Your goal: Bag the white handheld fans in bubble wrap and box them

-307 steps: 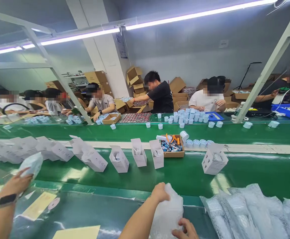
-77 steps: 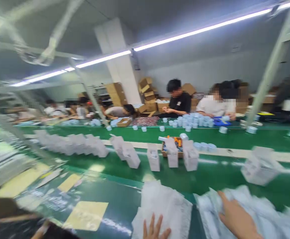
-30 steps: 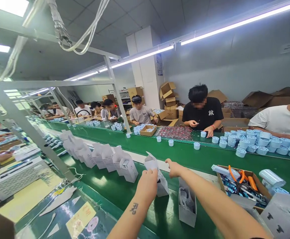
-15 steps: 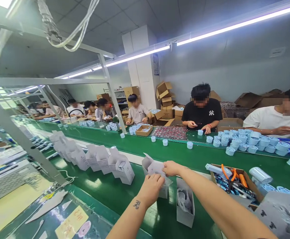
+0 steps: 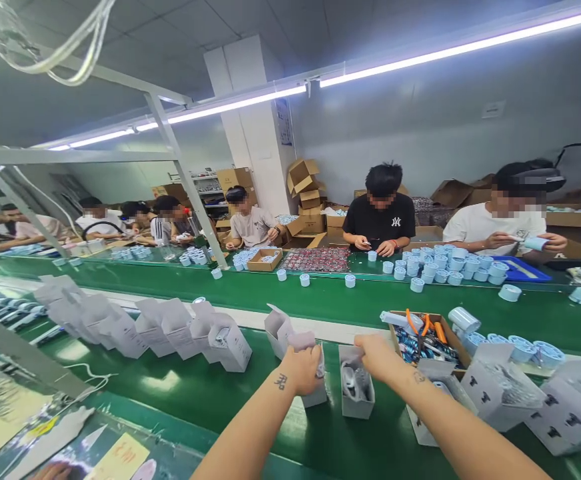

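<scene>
My left hand (image 5: 300, 371) is closed at the top of an upright white box (image 5: 314, 396), fingers curled down over its opening. A bit of clear plastic shows beside the fingertips, and the hand hides most of the contents. Another open white box (image 5: 283, 330) stands directly behind it. To the right, my right hand (image 5: 379, 359) pinches the upper edge of a separate white box (image 5: 358, 408). Inside that box lies a pale, plastic-wrapped item (image 5: 354, 380).
A row of open white boxes (image 5: 170, 333) lines the green belt on the left. At right stand a carton of tools (image 5: 428, 339) and more filled white boxes (image 5: 503, 387). Across the belt, co-workers (image 5: 379, 213) sit behind many light-blue round parts (image 5: 445, 263).
My view has turned right. The right hand has left the box under my left hand and taken the edge of the box on the right. The left hand has closed over its box's opening.
</scene>
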`<state>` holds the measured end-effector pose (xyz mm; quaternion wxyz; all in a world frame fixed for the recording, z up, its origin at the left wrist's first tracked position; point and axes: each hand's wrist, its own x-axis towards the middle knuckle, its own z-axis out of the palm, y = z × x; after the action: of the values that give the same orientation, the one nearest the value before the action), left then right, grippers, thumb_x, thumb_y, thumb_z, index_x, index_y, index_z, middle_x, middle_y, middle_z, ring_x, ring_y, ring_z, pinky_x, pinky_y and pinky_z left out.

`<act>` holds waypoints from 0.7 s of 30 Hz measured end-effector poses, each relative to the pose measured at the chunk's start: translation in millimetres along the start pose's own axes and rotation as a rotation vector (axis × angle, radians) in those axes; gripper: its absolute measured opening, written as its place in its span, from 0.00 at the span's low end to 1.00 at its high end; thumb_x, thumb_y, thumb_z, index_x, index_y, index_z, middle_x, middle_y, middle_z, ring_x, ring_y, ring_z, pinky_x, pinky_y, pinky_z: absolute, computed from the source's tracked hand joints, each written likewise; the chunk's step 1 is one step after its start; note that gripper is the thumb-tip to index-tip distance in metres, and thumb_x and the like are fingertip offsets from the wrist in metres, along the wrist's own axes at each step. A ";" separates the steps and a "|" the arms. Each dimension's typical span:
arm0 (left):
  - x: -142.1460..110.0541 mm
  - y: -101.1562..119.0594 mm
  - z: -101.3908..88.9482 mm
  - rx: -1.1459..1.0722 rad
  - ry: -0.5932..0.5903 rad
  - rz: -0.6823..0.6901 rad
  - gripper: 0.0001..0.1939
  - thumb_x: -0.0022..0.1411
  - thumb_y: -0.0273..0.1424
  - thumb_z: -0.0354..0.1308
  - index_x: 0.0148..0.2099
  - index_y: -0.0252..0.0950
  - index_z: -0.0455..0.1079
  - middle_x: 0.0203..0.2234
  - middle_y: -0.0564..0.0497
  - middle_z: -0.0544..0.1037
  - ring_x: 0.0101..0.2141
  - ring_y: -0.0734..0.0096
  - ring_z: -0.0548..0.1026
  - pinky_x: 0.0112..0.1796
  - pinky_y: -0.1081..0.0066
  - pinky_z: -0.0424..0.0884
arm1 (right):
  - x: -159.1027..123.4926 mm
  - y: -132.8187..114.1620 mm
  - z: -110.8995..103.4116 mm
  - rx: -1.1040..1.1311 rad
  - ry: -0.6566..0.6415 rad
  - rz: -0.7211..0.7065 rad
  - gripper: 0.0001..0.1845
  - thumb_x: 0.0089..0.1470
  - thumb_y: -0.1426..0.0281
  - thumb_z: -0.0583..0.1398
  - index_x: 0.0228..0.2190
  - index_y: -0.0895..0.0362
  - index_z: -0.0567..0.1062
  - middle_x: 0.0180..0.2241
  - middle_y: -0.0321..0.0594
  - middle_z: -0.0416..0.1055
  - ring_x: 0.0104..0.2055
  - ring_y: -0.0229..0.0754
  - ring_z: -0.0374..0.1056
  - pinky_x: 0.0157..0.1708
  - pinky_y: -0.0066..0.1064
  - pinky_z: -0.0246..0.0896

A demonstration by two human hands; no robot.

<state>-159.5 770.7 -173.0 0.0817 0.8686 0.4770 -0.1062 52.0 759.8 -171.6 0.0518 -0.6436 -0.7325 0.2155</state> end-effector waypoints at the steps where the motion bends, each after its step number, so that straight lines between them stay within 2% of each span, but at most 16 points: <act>1: -2.5 0.6 -1.6 0.020 -0.026 0.039 0.35 0.49 0.36 0.65 0.57 0.31 0.59 0.48 0.32 0.74 0.47 0.43 0.73 0.48 0.47 0.63 | 3.3 5.0 -5.7 -0.012 -0.003 0.007 0.05 0.58 0.72 0.59 0.37 0.59 0.74 0.39 0.40 0.74 0.44 0.44 0.70 0.45 0.40 0.64; 3: -7.0 -1.2 -5.8 0.053 -0.065 0.119 0.42 0.42 0.30 0.69 0.59 0.31 0.58 0.47 0.33 0.75 0.46 0.43 0.73 0.48 0.48 0.64 | 8.1 12.4 -21.9 -0.029 -0.022 0.010 0.06 0.57 0.70 0.61 0.37 0.59 0.74 0.39 0.40 0.74 0.43 0.44 0.70 0.45 0.42 0.65; 4: -8.8 -3.1 -7.4 0.065 -0.070 0.156 0.41 0.42 0.26 0.68 0.60 0.32 0.57 0.47 0.35 0.75 0.46 0.44 0.73 0.48 0.49 0.65 | 8.8 13.3 -30.6 -0.034 -0.031 0.003 0.08 0.54 0.72 0.63 0.38 0.60 0.75 0.40 0.42 0.74 0.44 0.46 0.70 0.46 0.43 0.64; 5: -10.3 -5.2 -8.2 0.071 -0.065 0.186 0.39 0.44 0.23 0.65 0.60 0.34 0.58 0.47 0.36 0.75 0.47 0.46 0.73 0.49 0.51 0.65 | 8.2 11.4 -38.2 -0.035 -0.029 -0.015 0.13 0.51 0.74 0.64 0.41 0.61 0.74 0.43 0.46 0.73 0.46 0.49 0.69 0.47 0.44 0.63; 7: -12.6 -10.0 -6.7 0.064 -0.033 0.220 0.36 0.46 0.19 0.60 0.59 0.36 0.59 0.47 0.39 0.75 0.48 0.50 0.72 0.48 0.56 0.67 | 3.8 -2.1 -45.4 -0.028 0.007 -0.093 0.30 0.45 0.77 0.66 0.52 0.63 0.69 0.53 0.55 0.67 0.56 0.55 0.63 0.54 0.46 0.57; 8: -13.5 -12.4 -4.7 0.049 -0.012 0.226 0.35 0.47 0.18 0.59 0.58 0.37 0.59 0.46 0.40 0.75 0.48 0.51 0.71 0.47 0.58 0.68 | 0.9 -13.2 -43.4 -0.019 0.029 -0.151 0.40 0.43 0.76 0.66 0.58 0.62 0.62 0.59 0.56 0.60 0.61 0.56 0.56 0.57 0.45 0.53; 10: -15.6 -17.3 0.2 -0.003 0.044 0.221 0.33 0.48 0.19 0.58 0.57 0.34 0.61 0.46 0.40 0.75 0.47 0.52 0.72 0.46 0.61 0.69 | -2.7 -40.3 -27.6 -0.001 0.017 -0.272 0.57 0.37 0.74 0.69 0.64 0.54 0.49 0.67 0.51 0.43 0.67 0.56 0.42 0.61 0.42 0.47; 12: -19.8 -22.5 3.9 -0.076 0.121 0.193 0.28 0.50 0.20 0.56 0.55 0.32 0.62 0.46 0.40 0.74 0.48 0.55 0.71 0.48 0.62 0.68 | 0.1 -64.8 -1.4 0.004 -0.041 -0.327 0.66 0.30 0.78 0.71 0.65 0.49 0.44 0.69 0.47 0.34 0.69 0.59 0.36 0.61 0.43 0.49; 14: -29.0 -27.6 6.6 -0.152 0.212 0.138 0.23 0.55 0.21 0.53 0.54 0.32 0.63 0.48 0.40 0.73 0.50 0.59 0.70 0.50 0.65 0.67 | 8.8 -77.9 24.5 -0.002 -0.057 -0.321 0.66 0.27 0.82 0.70 0.65 0.50 0.47 0.69 0.51 0.30 0.68 0.63 0.38 0.59 0.45 0.52; 15: -36.5 -29.7 8.8 -0.235 0.297 0.085 0.21 0.57 0.22 0.51 0.54 0.33 0.63 0.47 0.41 0.74 0.50 0.61 0.70 0.50 0.65 0.67 | 14.1 -79.4 34.3 -0.005 -0.040 -0.311 0.64 0.28 0.83 0.70 0.64 0.52 0.50 0.69 0.53 0.28 0.67 0.63 0.41 0.59 0.45 0.53; 17: -58.8 -30.7 19.2 -0.512 0.552 -0.084 0.16 0.60 0.26 0.49 0.51 0.35 0.65 0.43 0.44 0.76 0.46 0.63 0.73 0.48 0.66 0.69 | 24.1 -74.6 45.7 -0.011 0.001 -0.307 0.56 0.29 0.82 0.71 0.61 0.58 0.58 0.68 0.59 0.25 0.65 0.63 0.48 0.58 0.44 0.54; 19: -90.5 -23.6 41.6 -0.832 0.834 -0.323 0.12 0.62 0.33 0.50 0.45 0.36 0.69 0.35 0.46 0.77 0.38 0.64 0.75 0.42 0.67 0.72 | 31.8 -65.5 48.3 -0.024 0.027 -0.308 0.43 0.31 0.81 0.70 0.52 0.64 0.68 0.67 0.64 0.24 0.62 0.67 0.54 0.58 0.47 0.54; 20: -108.7 -15.7 57.8 -0.951 0.933 -0.447 0.12 0.62 0.37 0.50 0.42 0.37 0.70 0.32 0.48 0.77 0.35 0.64 0.75 0.38 0.67 0.72 | 34.5 -61.1 48.1 -0.033 0.038 -0.312 0.34 0.33 0.82 0.69 0.46 0.66 0.71 0.67 0.65 0.24 0.61 0.68 0.56 0.58 0.49 0.53; 21: -127.6 -4.7 76.5 -1.013 0.974 -0.554 0.13 0.62 0.40 0.50 0.39 0.38 0.70 0.29 0.49 0.76 0.32 0.64 0.75 0.36 0.67 0.72 | 36.4 -57.1 47.9 -0.040 0.049 -0.319 0.26 0.35 0.82 0.68 0.41 0.66 0.73 0.67 0.66 0.25 0.59 0.68 0.57 0.58 0.50 0.53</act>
<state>-238.3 651.0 -213.4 0.2211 0.5218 0.6508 0.5053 -23.5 778.5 -200.2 0.0903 -0.5250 -0.8281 0.1743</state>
